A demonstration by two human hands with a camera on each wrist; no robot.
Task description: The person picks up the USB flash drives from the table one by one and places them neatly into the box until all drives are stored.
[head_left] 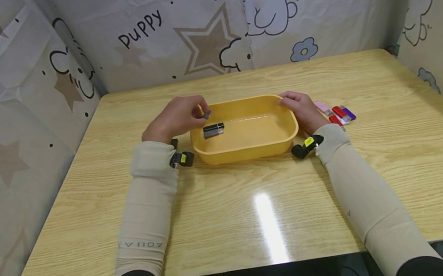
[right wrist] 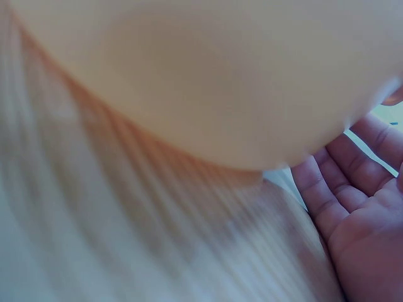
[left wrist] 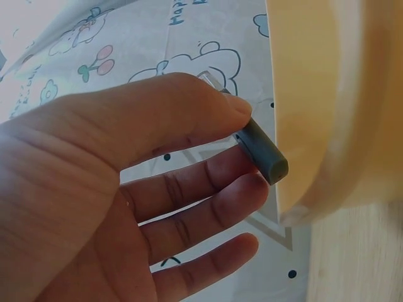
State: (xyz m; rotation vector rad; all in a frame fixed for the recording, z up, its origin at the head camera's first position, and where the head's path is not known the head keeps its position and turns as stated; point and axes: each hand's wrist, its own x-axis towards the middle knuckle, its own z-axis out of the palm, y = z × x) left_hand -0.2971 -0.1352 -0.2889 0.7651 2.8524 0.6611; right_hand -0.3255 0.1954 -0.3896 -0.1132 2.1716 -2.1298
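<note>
My left hand (head_left: 182,115) is over the left end of a yellow plastic tray (head_left: 250,153). Between thumb and forefinger it pinches a small dark grey stick (left wrist: 263,151) with a clear end, tilted beside the tray wall; the other fingers spread loosely. Inside the tray at the left lie a black stick (head_left: 213,127) and a grey stick (head_left: 213,133), side by side. At the tray's right end, my right hand (head_left: 304,109) grips the rim, thumb on top and fingers along the outer wall.
Just right of my right hand, several small red, pink and purple pieces (head_left: 340,113) lie in a loose group on the wooden table (head_left: 226,220). Printed cloth walls (head_left: 202,24) stand round the back and sides.
</note>
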